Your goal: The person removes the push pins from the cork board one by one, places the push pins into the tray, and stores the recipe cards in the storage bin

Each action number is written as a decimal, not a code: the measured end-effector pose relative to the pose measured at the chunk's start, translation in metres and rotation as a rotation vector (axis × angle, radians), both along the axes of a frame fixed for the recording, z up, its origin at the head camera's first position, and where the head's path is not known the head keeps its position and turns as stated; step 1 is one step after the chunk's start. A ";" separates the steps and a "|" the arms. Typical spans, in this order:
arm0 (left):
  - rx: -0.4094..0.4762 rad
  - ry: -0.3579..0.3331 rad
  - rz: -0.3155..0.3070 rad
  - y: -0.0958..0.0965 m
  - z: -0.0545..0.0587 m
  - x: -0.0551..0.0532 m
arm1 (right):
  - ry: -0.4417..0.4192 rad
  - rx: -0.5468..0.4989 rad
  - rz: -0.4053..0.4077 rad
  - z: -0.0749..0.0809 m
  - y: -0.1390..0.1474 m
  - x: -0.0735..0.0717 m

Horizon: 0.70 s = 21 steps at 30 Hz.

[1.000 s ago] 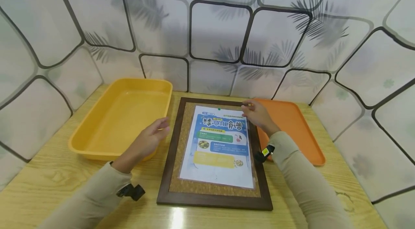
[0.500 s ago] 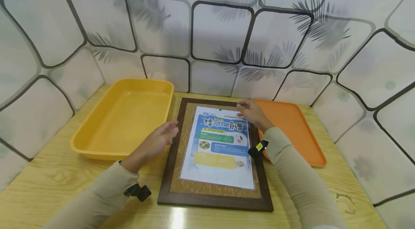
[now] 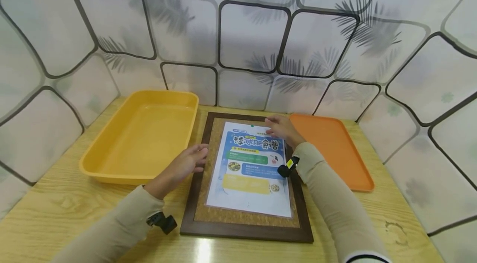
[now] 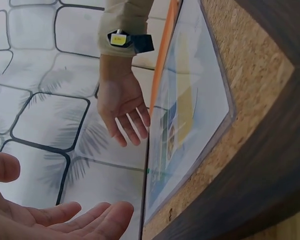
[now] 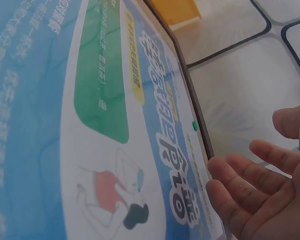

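A framed cork board (image 3: 242, 216) lies on the table, with a printed blue-and-white poster (image 3: 232, 199) on it. At the poster's top edge sits a small green push pin (image 3: 252, 126), also visible as a green pin (image 5: 194, 126) in the right wrist view. My left hand (image 3: 181, 167) hovers over the board's left frame, holding nothing, fingers extended and apart in the left wrist view. Over the poster's upper right corner is my right hand (image 3: 282, 129), empty, with fingers spread loosely near the top edge of the board.
A deep yellow tray (image 3: 91, 165) stands left of the board. To its right lies a flat orange tray (image 3: 331, 143), partly behind the right arm. A patterned wall covering (image 3: 253, 35) rises behind the wooden table (image 3: 44, 217).
The left hand has moved right, from beside the yellow tray to over the board's left frame. The right hand has shifted left over the poster's upper corner. The board and trays have stayed put.
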State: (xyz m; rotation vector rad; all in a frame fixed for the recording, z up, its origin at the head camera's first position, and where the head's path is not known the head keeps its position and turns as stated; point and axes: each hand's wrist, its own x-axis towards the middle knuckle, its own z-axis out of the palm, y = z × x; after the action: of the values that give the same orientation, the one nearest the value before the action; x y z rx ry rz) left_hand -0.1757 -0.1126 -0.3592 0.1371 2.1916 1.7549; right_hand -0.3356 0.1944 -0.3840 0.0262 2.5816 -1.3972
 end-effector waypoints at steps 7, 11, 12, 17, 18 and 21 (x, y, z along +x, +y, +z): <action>0.048 -0.024 0.014 0.005 -0.005 -0.003 | -0.012 -0.037 0.038 -0.004 -0.004 -0.007; 0.071 -0.061 0.029 0.007 -0.007 -0.004 | -0.039 -0.043 0.028 -0.003 -0.009 -0.012; 0.082 -0.076 0.029 0.007 -0.007 -0.004 | -0.045 -0.044 0.023 -0.003 -0.011 -0.013; 0.117 -0.157 0.028 0.008 -0.008 -0.004 | -0.086 -0.066 0.016 -0.004 -0.015 -0.019; 0.122 -0.174 0.031 0.008 -0.008 -0.003 | -0.097 -0.069 0.018 -0.004 -0.016 -0.020; 0.128 -0.220 0.042 0.007 -0.009 -0.004 | -0.134 -0.074 0.019 -0.003 -0.017 -0.024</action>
State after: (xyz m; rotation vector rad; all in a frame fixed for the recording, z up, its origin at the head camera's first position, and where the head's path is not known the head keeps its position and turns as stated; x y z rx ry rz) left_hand -0.1794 -0.1054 -0.3681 -0.0699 1.9415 1.8376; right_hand -0.3593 0.1772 -0.3870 0.0809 2.4146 -1.4326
